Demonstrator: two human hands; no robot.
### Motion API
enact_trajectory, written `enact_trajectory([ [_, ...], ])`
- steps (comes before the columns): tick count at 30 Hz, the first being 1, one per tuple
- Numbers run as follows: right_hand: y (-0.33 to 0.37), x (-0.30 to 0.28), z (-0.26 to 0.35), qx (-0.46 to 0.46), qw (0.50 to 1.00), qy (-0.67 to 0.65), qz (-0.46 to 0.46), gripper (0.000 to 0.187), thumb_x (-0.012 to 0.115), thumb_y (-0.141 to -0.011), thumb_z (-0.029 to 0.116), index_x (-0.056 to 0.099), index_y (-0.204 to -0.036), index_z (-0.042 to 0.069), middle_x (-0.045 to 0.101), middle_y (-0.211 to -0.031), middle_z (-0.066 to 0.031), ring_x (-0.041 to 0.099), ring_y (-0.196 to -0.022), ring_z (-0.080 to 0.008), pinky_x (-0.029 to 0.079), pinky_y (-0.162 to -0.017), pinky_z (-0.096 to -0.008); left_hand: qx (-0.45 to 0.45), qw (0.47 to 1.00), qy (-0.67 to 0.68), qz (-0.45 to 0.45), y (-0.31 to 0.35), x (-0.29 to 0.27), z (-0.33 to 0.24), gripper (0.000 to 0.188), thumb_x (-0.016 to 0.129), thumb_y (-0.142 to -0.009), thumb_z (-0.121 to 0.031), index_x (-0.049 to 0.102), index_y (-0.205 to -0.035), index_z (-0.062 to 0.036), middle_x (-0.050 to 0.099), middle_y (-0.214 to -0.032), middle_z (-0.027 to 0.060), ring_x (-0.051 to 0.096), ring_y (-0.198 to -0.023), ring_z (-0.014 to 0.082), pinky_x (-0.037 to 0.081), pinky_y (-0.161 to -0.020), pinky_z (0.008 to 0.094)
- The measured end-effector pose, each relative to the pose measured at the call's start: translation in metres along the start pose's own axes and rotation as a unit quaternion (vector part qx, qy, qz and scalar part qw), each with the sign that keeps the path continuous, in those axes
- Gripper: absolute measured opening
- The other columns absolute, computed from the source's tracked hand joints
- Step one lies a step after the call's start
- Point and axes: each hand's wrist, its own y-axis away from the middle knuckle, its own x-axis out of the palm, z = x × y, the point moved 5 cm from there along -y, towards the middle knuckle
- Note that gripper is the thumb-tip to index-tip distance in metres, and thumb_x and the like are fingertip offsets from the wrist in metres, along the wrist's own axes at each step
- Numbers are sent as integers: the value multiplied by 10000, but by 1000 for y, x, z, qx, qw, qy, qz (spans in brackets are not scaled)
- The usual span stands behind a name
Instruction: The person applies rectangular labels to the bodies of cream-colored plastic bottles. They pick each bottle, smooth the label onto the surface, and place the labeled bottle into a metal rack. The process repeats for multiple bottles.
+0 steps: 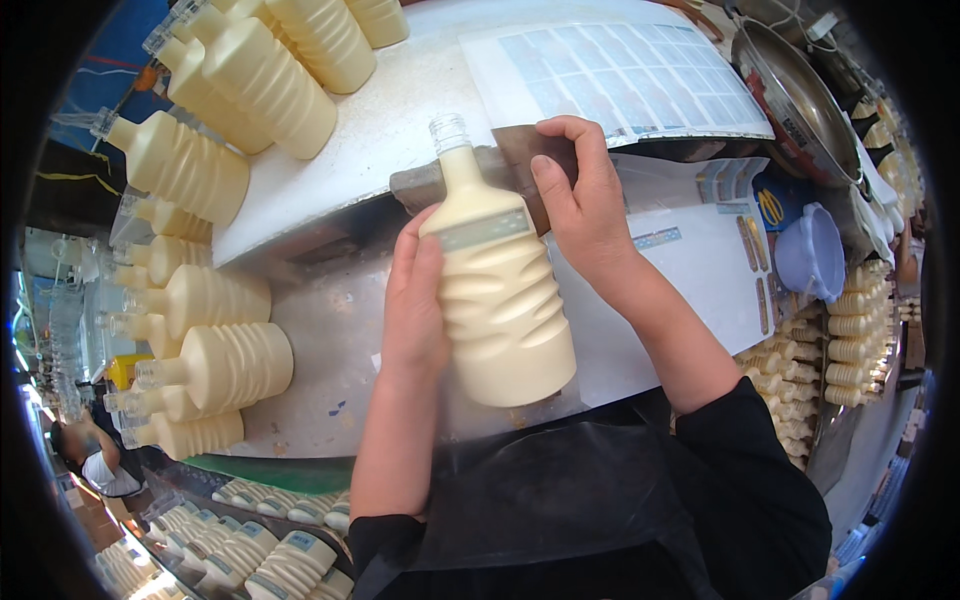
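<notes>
A cream-coloured plastic bottle (505, 300) with a clear threaded neck and rippled sides stands tilted in front of me, its neck pointing away. My left hand (415, 290) grips its left side, fingers and thumb at the shoulder. Across the shoulder lies a grey-green label strip (485, 230) with pale marks. My right hand (585, 195) is just right of the bottle's shoulder, thumb and forefinger around a brown flat piece (522, 160). That piece's lower end is close to the bottle. Its exact kind I cannot tell.
Similar cream bottles (270, 85) stand on the white raised board (400, 90) and lie at left (215, 300). A label sheet (620, 75) rests on the board. At right are a backing sheet (690, 270), a lilac basin (810, 255) and a metal pan (795, 90). A person (105, 465) is far left.
</notes>
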Motion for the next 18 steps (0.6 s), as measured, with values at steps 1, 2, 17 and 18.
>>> enact_trajectory([
  [1,-1,0,2,-14,1000,-4,4,320,561,-984,93,497,-1288,14,616,-1228,-170,616,-1131,-308,476,-1002,-404,2,1000,16,1,0,-1,1,444,462,-1111,-310,475,-1453,-26,611,-1371,114,602,-1250,226,489,-1086,392],
  [2,-1,-2,5,-11,1000,-24,-4,312,570,-992,93,503,-1286,13,606,-1214,-148,602,-1109,-271,472,-993,-380,-6,999,33,-4,1,-2,3,432,467,-1109,-286,474,-1456,-29,609,-1372,117,598,-1250,220,484,-1085,386],
  [17,-6,18,44,-23,999,12,25,279,504,-989,73,516,-1256,-7,576,-1216,-188,586,-1124,-331,467,-992,-418,-45,989,140,-16,18,23,-9,473,381,-1132,-294,411,-1540,-57,552,-1463,106,559,-1311,239,457,-1124,421],
  [18,-6,23,53,-45,998,30,37,284,486,-978,70,502,-1250,-12,555,-1229,-216,583,-1133,-382,468,-993,-452,-45,989,139,-20,20,25,-9,472,378,-1133,-291,411,-1541,-56,551,-1465,103,554,-1314,235,452,-1124,415],
])
